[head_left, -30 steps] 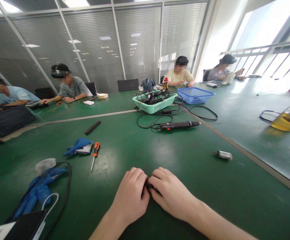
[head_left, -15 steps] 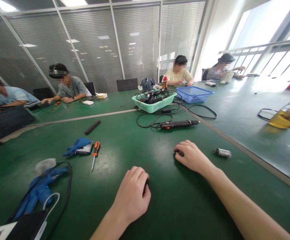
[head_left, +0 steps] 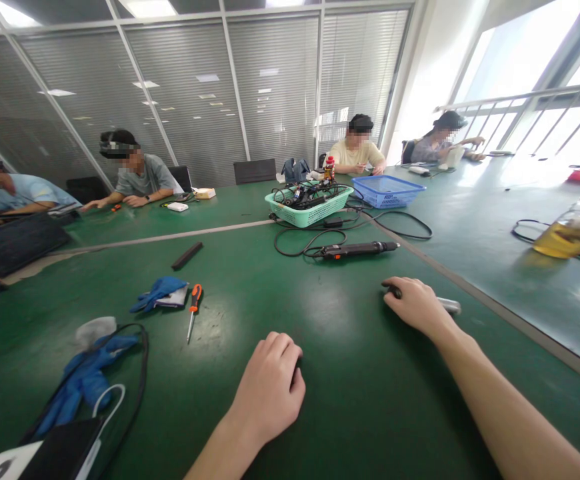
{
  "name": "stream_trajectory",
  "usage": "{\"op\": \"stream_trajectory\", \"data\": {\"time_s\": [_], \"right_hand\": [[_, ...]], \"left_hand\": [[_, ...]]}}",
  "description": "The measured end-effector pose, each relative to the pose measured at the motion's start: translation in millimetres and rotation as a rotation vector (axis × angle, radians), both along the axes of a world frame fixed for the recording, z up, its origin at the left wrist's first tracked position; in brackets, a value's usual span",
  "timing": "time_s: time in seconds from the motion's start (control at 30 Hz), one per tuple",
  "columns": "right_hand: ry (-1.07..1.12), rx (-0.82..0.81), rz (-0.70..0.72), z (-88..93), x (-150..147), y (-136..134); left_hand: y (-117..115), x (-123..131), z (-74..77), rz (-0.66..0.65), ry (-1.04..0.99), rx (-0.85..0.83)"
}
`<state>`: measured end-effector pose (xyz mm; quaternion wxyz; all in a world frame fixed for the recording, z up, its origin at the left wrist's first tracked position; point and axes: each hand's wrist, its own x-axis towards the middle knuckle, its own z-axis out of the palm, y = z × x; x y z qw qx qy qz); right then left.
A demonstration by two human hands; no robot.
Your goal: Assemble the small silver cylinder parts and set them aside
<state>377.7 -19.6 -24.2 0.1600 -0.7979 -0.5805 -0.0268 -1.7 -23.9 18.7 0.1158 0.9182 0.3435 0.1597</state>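
On the green worktable (head_left: 350, 373) we rest our left hand (head_left: 270, 387) at six o'clock, fingers curled shut on nothing visible, while our right hand (head_left: 415, 303) at two o'clock curls over the small silver cylinder (head_left: 449, 305), grip unclear.

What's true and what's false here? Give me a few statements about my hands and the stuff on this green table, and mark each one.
1. The right hand lies at the silver cylinder and hides one end of it. True.
2. The left hand holds the orange-handled screwdriver. False: the screwdriver lies alone on the table, well apart from that curled hand.
3. The green basket holds cables. True.
4. The two hands touch each other. False: they are clearly apart.
5. The black power tool lies in the blue basket. False: it lies on the table, in front of the green basket.
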Motion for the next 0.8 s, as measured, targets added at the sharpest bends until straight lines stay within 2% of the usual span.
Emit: {"op": "stream_trajectory", "data": {"time_s": [0.13, 0.3, 0.37, 0.5, 0.63, 0.8], "right_hand": [[0.017, 0.005, -0.052, 8.9, 4, -5], [0.026, 0.016, -0.325, 23.2, 19, -23], [0.058, -0.039, -0.361, 23.7, 21, -27], [0.109, -0.133, -0.330, 19.6, 9, -24], [0.104, -0.140, -0.262, 21.1, -22, -15], [0.103, -0.124, 0.026, 29.6, -82, -14]], "left_hand": [[0, 1, 1.3, -0.003, 0.016, -0.004], [0, 1, 0.4, 0.009, 0.020, -0.001], [-1, 0, -0.7, 0.005, 0.022, 0.002], [-1, 0, -1.0, 0.006, 0.022, 0.000], [-1, 1, -0.3, 0.005, 0.016, -0.006], [0, 2, -1.5, 0.022, -0.017, -0.008]]}}
